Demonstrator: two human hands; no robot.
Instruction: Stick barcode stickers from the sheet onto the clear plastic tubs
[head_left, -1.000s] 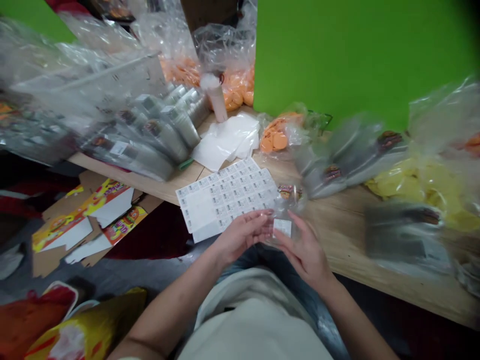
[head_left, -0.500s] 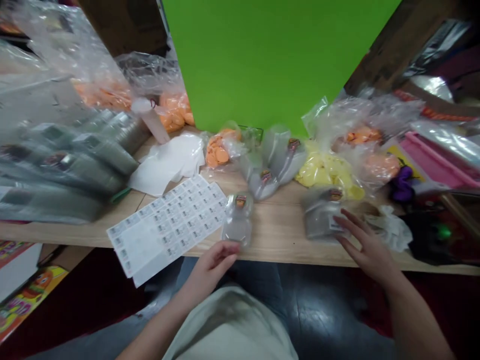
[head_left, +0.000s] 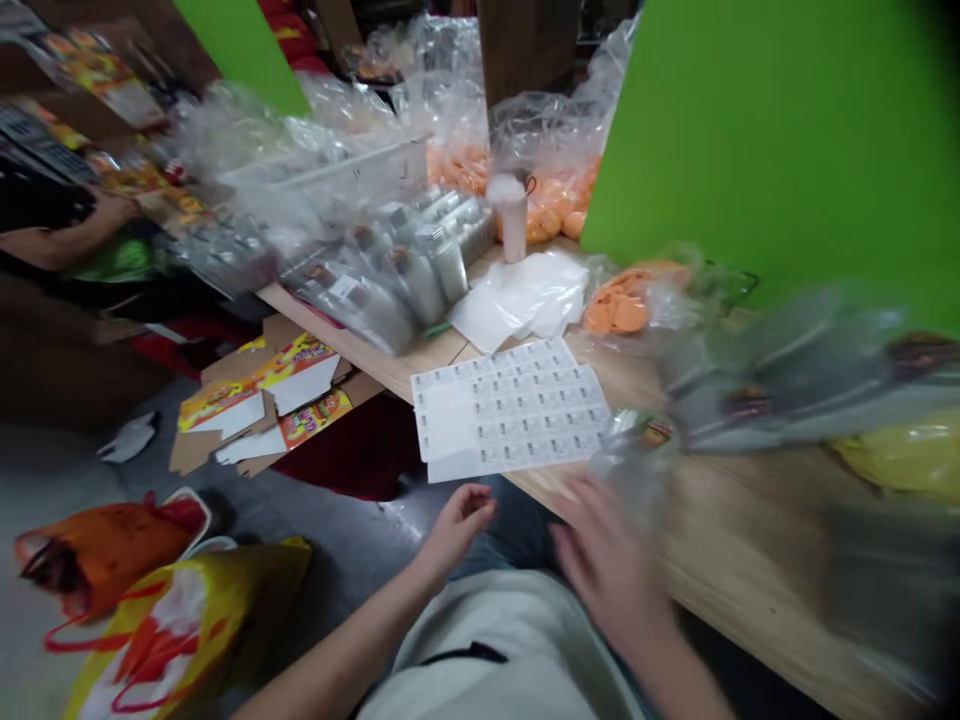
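Note:
A small clear plastic bag (head_left: 636,462) with a printed label lies blurred at the table's edge, right above my right hand (head_left: 606,565). Motion blur hides whether those fingers grip it. My left hand (head_left: 459,524) hangs just below the near corner of a white sheet of printed labels (head_left: 510,410) and holds nothing, its fingers loosely curled. The label sheet rests flat on the wooden table (head_left: 720,520), and neither hand visibly touches it.
Bagged grey packets (head_left: 390,285), white sheets (head_left: 521,300) and bags of orange discs (head_left: 622,310) crowd the table. Flattened printed cartons (head_left: 262,395) and carrier bags (head_left: 165,620) lie on the floor. A co-worker's arm (head_left: 60,235) shows far left.
My view has swung left. My right hand has moved from the grey packet to the small clear bag, which has shifted right. My left hand has drawn back from the bag.

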